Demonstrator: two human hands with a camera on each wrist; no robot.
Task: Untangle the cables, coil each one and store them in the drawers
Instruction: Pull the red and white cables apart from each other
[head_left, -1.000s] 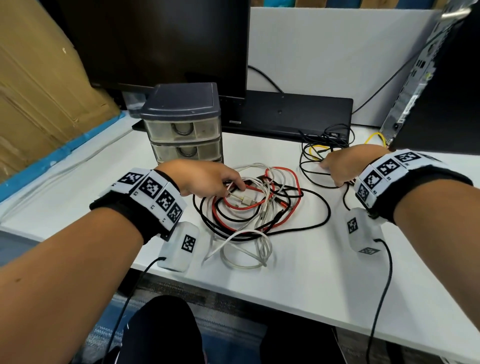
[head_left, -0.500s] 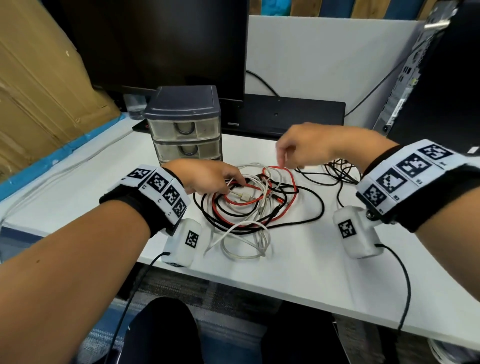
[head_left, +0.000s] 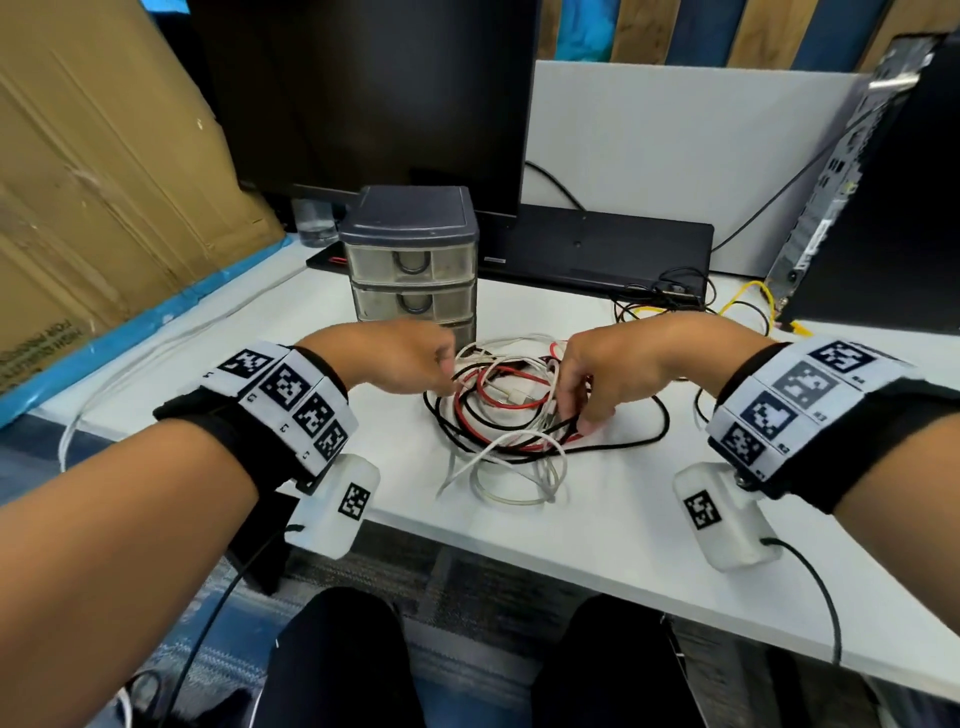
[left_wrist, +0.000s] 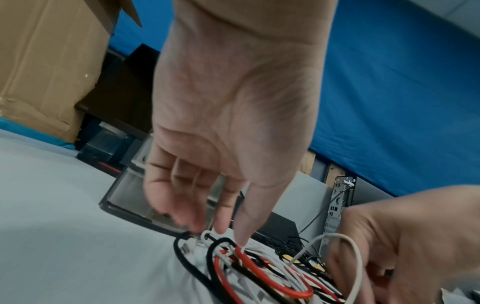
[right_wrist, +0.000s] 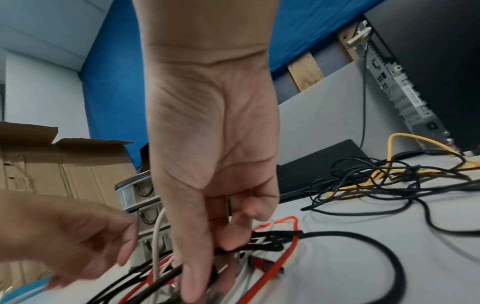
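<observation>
Cables (head_left: 511, 415): one tangled heap of black, red and white leads on the white table (head_left: 597, 509), near its front edge, directly in front of the drawers (head_left: 414, 283); heap sprawls wider left-to-right than near-to-far, with white loops trailing toward the near edge and a black loop (head_left: 652, 431) bulging right. Left hand (head_left: 395, 364): at the heap's left side, fingers pointing down; the left wrist view shows fingertips (left_wrist: 241, 236) touching the black and red strands, fingers nearly straight, nothing clamped. Right hand (head_left: 602, 376): at the heap's right side; the head view shows only curled knuckles, while the right wrist view shows thumb and fingers (right_wrist: 231, 236) pinched on a black cable (right_wrist: 272, 239). Drawers: small three-tier unit, all closed, behind the heap; lowest tier hidden by the hands in the head view. Further loose black and yellow wires (head_left: 748, 301) lie at far right, near a computer tower (head_left: 878, 197), apart from the heap. Change from a second ago: right hand, then resting on the far-right wires, has come across to the heap; left hand has stayed at its left side.
</observation>
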